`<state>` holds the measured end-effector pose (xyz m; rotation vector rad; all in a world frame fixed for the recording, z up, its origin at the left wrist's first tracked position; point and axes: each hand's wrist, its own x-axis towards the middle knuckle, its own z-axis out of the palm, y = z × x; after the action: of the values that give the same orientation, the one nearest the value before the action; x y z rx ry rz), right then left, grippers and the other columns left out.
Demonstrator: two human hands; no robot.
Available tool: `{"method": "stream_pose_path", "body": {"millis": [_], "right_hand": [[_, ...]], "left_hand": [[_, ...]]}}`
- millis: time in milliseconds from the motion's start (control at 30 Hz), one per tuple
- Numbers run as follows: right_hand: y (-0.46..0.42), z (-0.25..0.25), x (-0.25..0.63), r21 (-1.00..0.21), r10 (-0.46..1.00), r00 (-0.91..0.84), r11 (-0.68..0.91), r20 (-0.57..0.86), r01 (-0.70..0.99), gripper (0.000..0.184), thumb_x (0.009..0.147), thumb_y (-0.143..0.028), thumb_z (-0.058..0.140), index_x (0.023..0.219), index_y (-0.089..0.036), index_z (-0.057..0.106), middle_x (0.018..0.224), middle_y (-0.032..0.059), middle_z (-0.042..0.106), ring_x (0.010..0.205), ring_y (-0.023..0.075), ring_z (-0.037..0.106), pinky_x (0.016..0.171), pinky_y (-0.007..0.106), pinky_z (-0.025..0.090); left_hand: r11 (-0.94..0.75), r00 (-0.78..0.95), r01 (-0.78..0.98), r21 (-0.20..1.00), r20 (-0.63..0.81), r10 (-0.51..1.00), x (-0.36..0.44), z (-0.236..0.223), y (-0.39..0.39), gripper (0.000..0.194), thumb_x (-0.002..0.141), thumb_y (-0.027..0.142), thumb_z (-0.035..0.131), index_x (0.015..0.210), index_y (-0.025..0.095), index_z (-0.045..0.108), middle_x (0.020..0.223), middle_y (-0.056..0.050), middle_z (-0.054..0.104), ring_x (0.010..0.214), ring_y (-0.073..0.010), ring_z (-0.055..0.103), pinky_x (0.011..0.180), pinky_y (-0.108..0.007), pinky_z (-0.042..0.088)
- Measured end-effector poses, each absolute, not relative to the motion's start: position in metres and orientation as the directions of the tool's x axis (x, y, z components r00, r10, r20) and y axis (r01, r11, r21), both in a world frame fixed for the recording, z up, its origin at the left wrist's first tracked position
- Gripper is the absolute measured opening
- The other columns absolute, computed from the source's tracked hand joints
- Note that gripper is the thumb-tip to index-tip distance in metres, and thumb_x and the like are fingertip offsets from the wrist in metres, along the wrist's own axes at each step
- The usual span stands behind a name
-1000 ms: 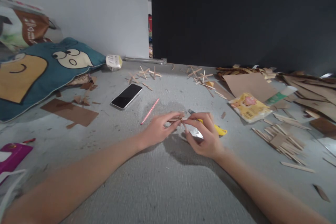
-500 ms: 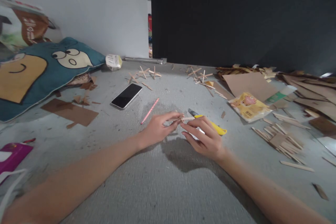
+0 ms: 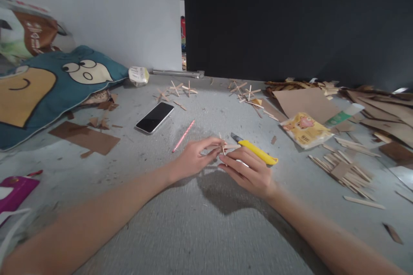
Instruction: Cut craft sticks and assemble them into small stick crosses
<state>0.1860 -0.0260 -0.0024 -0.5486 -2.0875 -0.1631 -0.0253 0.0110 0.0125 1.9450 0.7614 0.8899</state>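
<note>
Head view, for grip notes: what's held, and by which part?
Crossed, pale, flat wooden sticks, pinched beside their crossing by the left hand; for the right hand, it cannot be told.

Crossed wooden sticks (image 3: 229, 146) emerge from behind the fingers.
A second ago barely visible, they now show one arm pointing right and another rising above the crossing; the right hand (image 3: 248, 171) sits lower, uncovering more of the yellow utility knife (image 3: 258, 151).

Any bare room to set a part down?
Near: grey table between left forearm and right forearm, bar specks. Farther: small patch between the pencil and the rightmost crossed sticks. Crowded: right side, with stick pile, yellow packet, cardboard.
</note>
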Motion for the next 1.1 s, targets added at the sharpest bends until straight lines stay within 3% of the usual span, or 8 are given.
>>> {"method": "stream_pose_path", "body": {"millis": [233,633,767,867,933,1033,1100], "right_hand": [[-0.024,-0.002,0.185,-0.146,0.368,-0.408,0.865,0.835,0.481,0.061,0.094,-0.008,0.068,0.151,-0.027,0.055,0.107,0.0093,0.078,0.093,0.0244,0.075,0.078,0.043,0.066],[-0.024,-0.001,0.183,-0.113,0.372,-0.435,0.85,0.82,0.514,0.059,0.095,-0.009,0.067,0.15,-0.022,0.052,0.113,0.0118,0.077,0.101,0.0262,0.075,0.084,0.045,0.066],[-0.025,0.0,0.187,-0.184,0.406,-0.432,0.864,0.805,0.468,0.045,0.097,-0.016,0.064,0.141,-0.022,0.058,0.106,0.0108,0.074,0.096,0.0258,0.073,0.079,0.044,0.064],[-0.023,-0.002,0.19,-0.323,0.526,-0.255,0.767,0.812,0.554,0.028,0.099,-0.019,0.061,0.126,-0.022,0.062,0.096,0.0084,0.069,0.085,0.0224,0.068,0.072,0.039,0.061],[-0.019,-0.004,0.19,-0.386,0.586,-0.172,0.699,0.792,0.602,0.02,0.1,-0.022,0.059,0.12,-0.022,0.062,0.098,0.0093,0.066,0.088,0.0224,0.067,0.074,0.039,0.06],[-0.013,-0.005,0.189,-0.408,0.612,-0.196,0.699,0.766,0.588,0.013,0.102,-0.022,0.057,0.114,-0.023,0.064,0.106,0.0109,0.068,0.097,0.0232,0.068,0.081,0.04,0.06],[-0.012,-0.004,0.188,-0.43,0.624,-0.228,0.716,0.747,0.55,0.012,0.103,-0.021,0.056,0.111,-0.023,0.065,0.102,0.0086,0.07,0.093,0.0212,0.07,0.08,0.037,0.06]], "left_hand": [[-0.429,0.568,0.149,0.891,0.277,0.775,-0.025,0.01,0.011,0.039,0.106,0.05,0.049,0.132,0.024,0.061,0.133,-0.012,0.071,0.126,-0.025,0.067,0.102,-0.04,0.058],[-0.501,0.522,0.193,0.844,0.344,0.781,-0.026,0.008,0.012,0.041,0.106,0.052,0.047,0.13,0.024,0.065,0.131,-0.011,0.072,0.122,-0.0242,0.069,0.104,-0.039,0.057],[-0.495,0.526,0.2,0.846,0.333,0.782,-0.027,0.007,0.011,0.041,0.106,0.052,0.049,0.132,0.025,0.066,0.129,-0.011,0.073,0.119,-0.0239,0.071,0.098,-0.037,0.059],[-0.47,0.543,0.195,0.861,0.304,0.783,-0.027,0.007,0.011,0.04,0.106,0.051,0.05,0.133,0.025,0.065,0.123,-0.01,0.076,0.113,-0.0228,0.073,0.094,-0.036,0.061],[-0.468,0.565,0.192,0.863,0.292,0.772,-0.028,0.007,0.011,0.039,0.106,0.049,0.049,0.133,0.026,0.065,0.118,-0.009,0.077,0.109,-0.0217,0.074,0.09,-0.034,0.061],[-0.502,0.588,0.191,0.844,0.311,0.747,-0.028,0.007,0.012,0.038,0.107,0.047,0.048,0.133,0.026,0.067,0.117,-0.009,0.077,0.108,-0.0212,0.074,0.089,-0.034,0.061],[-0.52,0.584,0.179,0.835,0.335,0.739,-0.028,0.006,0.012,0.037,0.107,0.046,0.049,0.132,0.027,0.068,0.12,-0.01,0.077,0.11,-0.0222,0.073,0.089,-0.035,0.061]]}}
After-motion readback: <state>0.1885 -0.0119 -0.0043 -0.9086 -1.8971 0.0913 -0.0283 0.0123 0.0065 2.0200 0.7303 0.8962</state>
